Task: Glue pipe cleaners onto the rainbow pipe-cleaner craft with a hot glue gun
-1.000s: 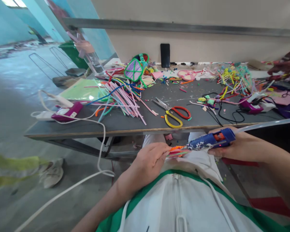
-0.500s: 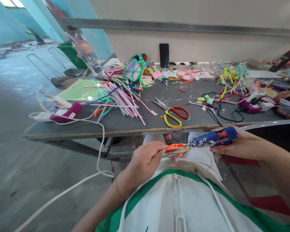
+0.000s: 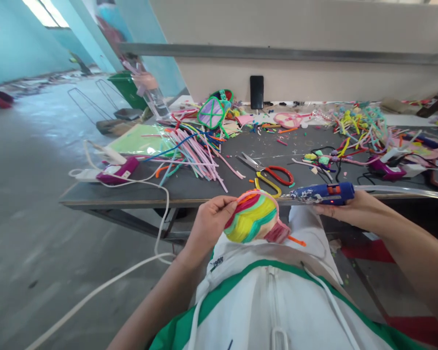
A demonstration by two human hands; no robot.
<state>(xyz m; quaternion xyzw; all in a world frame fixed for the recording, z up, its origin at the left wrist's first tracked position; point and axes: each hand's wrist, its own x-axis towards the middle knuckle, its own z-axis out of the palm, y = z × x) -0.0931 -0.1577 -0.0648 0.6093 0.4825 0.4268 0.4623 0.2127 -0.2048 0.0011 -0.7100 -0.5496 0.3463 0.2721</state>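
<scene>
My left hand pinches the left edge of a colourful balloon-shaped craft piece, striped yellow, teal and dark red with a pink rim. An orange pipe cleaner end sticks out at its lower right. My right hand is wrapped round a blue glue gun, its body smeared with white residue. The gun's nozzle points left and sits close to the piece's right rim; whether they touch I cannot tell. Both are over my lap, at the table's front edge.
Scissors with red and yellow handles lie on the grey table. Left of them is a heap of pipe cleaners, beside a purple power socket with white cables. A phone leans at the back.
My left hand has raised the piece and turned its striped face up into view. The glue gun has risen slightly, and its nozzle now lies beside the pink rim. The view has shifted.
</scene>
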